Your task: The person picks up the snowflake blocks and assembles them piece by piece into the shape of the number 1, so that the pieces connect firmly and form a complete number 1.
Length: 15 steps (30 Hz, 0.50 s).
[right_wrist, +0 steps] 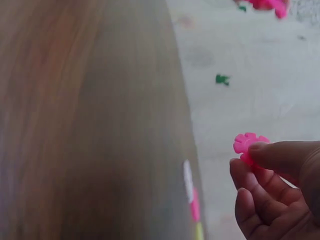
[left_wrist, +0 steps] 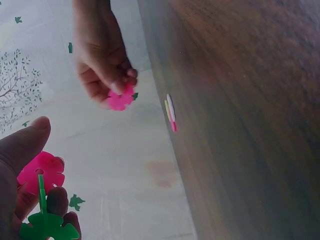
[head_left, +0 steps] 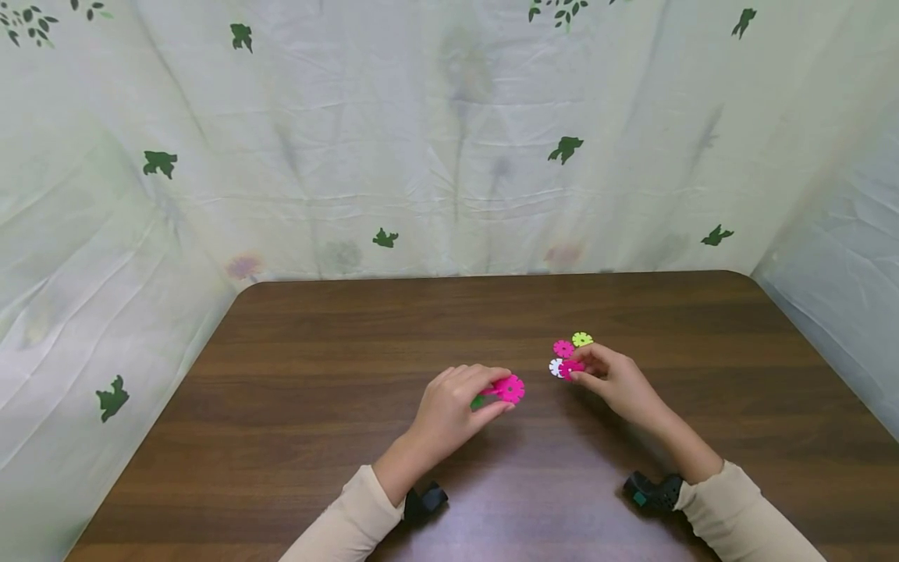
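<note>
My left hand (head_left: pixel 453 407) holds a small cluster of notched plastic discs above the table. A pink notched disc (head_left: pixel 513 389) faces outward from its fingertips. In the left wrist view a green notched disc (left_wrist: pixel 47 229) shows in that cluster, joined edge-on with another green piece. My right hand (head_left: pixel 623 388) pinches one pink notched disc (right_wrist: pixel 246 145) between thumb and index finger. Just behind it, a white disc (head_left: pixel 555 367), a pink disc (head_left: pixel 563 348) and a yellow-green disc (head_left: pixel 582 339) lie flat on the table. In the head view the pinched disc overlaps the white one.
The brown wooden table (head_left: pixel 316 328) has its far edge against a pale curtain (head_left: pixel 421 156) with green leaf prints. Black wrist cameras (head_left: pixel 653 493) sit under both wrists, close over the tabletop. Beige sleeves (head_left: pixel 751 511) cover the forearms.
</note>
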Tool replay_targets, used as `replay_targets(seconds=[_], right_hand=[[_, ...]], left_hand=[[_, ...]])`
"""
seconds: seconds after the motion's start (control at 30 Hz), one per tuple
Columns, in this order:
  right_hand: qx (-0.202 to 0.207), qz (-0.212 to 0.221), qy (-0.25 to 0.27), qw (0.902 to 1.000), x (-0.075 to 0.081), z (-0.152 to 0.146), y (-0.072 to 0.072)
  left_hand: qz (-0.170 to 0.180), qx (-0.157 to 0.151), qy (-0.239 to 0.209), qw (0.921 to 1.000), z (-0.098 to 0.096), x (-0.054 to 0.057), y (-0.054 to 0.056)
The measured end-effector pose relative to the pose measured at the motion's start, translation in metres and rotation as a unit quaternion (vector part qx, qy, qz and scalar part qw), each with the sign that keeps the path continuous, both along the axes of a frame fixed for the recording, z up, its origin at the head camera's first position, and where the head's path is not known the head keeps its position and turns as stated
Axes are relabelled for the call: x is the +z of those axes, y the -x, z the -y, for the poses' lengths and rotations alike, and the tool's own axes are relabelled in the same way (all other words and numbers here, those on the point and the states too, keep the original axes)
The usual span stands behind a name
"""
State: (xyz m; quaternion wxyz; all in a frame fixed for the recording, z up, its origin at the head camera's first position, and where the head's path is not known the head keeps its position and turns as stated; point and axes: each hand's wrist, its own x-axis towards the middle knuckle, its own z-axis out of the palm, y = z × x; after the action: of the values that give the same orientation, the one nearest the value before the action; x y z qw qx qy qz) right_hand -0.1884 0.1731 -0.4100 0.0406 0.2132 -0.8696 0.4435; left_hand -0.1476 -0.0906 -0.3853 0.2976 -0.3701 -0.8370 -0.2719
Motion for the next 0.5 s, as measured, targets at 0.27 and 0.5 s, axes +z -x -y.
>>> replay_targets(seconds=[0.27, 0.5], right_hand=[[0.035, -0.043, 0.029, 0.9980, 0.017, 0.015, -0.015], [0.075, -0.122, 0.034, 0.9891, 0.022, 0.025, -0.024]], left_hand=[[-0.002, 0.000, 0.003, 1.0000, 0.000, 0.000, 0.000], [0.001, -0.001, 0.003, 1.0000, 0.000, -0.001, 0.000]])
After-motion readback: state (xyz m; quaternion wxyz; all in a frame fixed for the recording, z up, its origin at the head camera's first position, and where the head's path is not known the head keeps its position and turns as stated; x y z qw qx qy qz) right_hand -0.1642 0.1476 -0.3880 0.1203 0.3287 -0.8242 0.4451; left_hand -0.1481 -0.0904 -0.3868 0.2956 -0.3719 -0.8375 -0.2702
